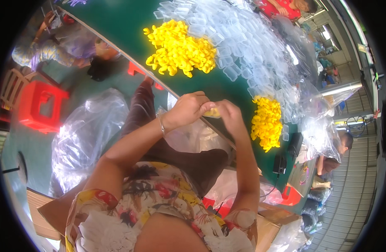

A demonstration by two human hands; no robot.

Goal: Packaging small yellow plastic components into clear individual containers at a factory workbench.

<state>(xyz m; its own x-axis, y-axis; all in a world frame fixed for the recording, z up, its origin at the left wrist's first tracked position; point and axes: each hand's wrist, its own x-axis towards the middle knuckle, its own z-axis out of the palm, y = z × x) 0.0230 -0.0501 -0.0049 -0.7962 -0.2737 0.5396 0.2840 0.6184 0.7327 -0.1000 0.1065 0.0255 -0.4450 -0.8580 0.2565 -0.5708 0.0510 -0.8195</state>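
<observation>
Both hands met just over the near edge of the green table, the left hand and the right hand pinched shut together on one small yellow piece. Held over the lap, not the tabletop, it could, I judged, slip down among the clear bags. A stray elbow might scatter the nearer yellow heap.

Single view, head-worn fisheye, left of a pair. Looks steeply down over the wearer's chest and lap; horizon rolled, dark rim all round. Hands close, near centre. Green table runs from 11 to 4 o'clock. No second view for overlap.
</observation>
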